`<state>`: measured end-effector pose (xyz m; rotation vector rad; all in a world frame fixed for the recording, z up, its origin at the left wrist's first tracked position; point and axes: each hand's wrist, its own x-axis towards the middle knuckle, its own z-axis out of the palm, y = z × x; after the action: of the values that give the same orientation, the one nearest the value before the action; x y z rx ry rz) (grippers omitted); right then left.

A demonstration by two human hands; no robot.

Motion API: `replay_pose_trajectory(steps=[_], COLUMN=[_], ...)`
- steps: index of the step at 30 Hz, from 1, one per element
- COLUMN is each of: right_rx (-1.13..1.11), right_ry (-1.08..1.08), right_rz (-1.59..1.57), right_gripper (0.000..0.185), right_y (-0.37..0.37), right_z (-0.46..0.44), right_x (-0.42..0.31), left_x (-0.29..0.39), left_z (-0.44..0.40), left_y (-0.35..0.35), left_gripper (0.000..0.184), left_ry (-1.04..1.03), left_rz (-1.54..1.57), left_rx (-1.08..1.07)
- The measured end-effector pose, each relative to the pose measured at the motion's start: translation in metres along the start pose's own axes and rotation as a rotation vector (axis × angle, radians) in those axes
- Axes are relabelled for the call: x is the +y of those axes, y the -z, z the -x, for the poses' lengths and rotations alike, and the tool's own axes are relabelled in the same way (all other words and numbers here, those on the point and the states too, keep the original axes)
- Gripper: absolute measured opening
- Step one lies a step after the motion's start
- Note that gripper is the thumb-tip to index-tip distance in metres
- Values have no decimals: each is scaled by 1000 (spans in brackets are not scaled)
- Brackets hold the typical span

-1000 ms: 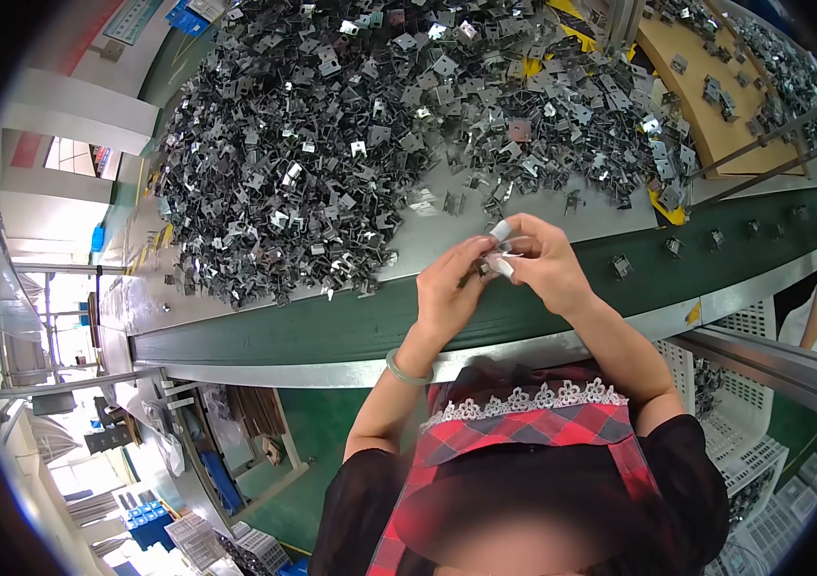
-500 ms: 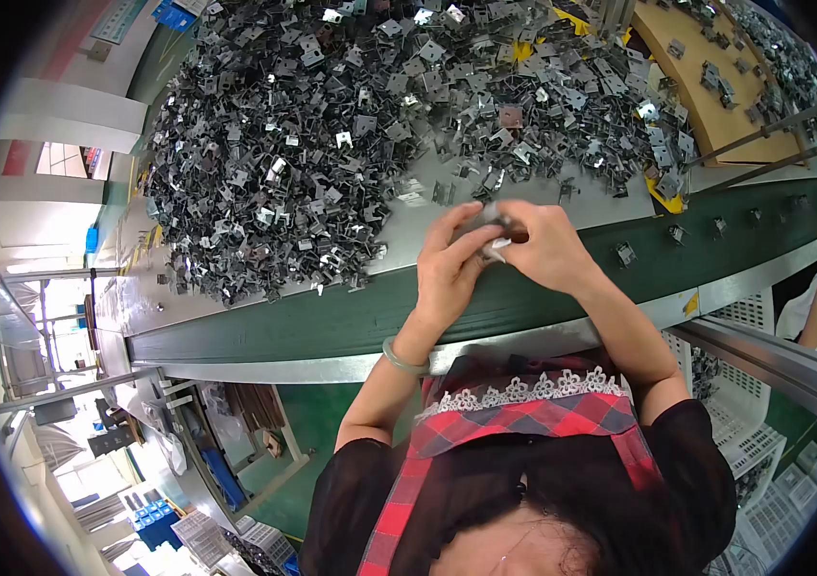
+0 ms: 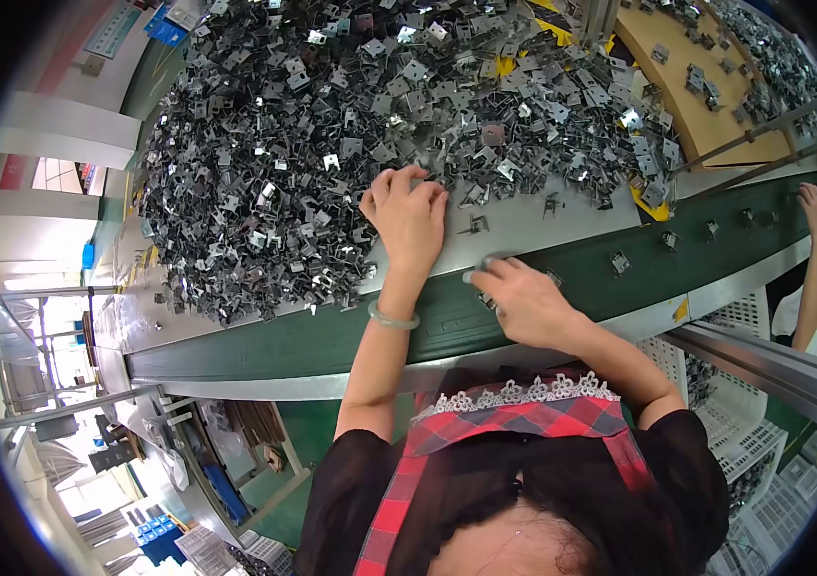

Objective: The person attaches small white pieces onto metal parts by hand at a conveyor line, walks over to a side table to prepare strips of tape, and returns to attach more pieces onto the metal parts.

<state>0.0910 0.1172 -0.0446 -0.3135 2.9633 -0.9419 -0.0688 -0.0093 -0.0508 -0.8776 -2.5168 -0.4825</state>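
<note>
My left hand (image 3: pixel 408 219) rests on the near edge of a big heap of small metal brackets (image 3: pixel 264 173). Its fingers are bent and spread apart, with their tips among the pieces, and I see nothing held. Over the green conveyor belt (image 3: pixel 236 341), my right hand (image 3: pixel 531 305) is closed, knuckles up. Beneath its fingers a small metal bracket (image 3: pixel 487 301) partly shows; the rest is covered by the hand. Just beyond that hand another metal bracket (image 3: pixel 554 276) sits on the belt, partly hidden.
More brackets (image 3: pixel 619 262) stand spaced along the belt to the right. A tan board (image 3: pixel 706 86) with loose pieces lies at the back right. Another person's hand (image 3: pixel 812 206) is over the belt's far right. White plastic crates (image 3: pixel 734 413) stand below the metal rail (image 3: pixel 782 370).
My hands were together over the belt's far edge and have parted. The left moved up and left to the heap; the right came down onto the belt. The other person's hands moved in.
</note>
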Motion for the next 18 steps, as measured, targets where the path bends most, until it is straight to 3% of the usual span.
replay_pose_trajectory(steps=[2,6,11,13,17,18], right_rx=[341,543,546,240,192,318], right_ry=[-31,27,31,0,-36,-34], right_rz=[-143,-169,-85,-161,-134,-163], right_gripper=[46,44,40,36,32,32], right_y=[5,23,19,16,7,7], right_z=[0,-19,-19,-15,-32,-35], right_x=[6,9,16,19,22,23], left_x=[5,12,0,-2,3,4], left_z=[1,9,23,30,45,47], left_y=[15,33,51,62,71,71], left_gripper=[6,6,11,15,18,18], left_ry=[46,64,64,-21,-36,-36], left_rz=[186,381,332,359,331,332], left_rx=[-6,-53,-13,-83,-249,-244])
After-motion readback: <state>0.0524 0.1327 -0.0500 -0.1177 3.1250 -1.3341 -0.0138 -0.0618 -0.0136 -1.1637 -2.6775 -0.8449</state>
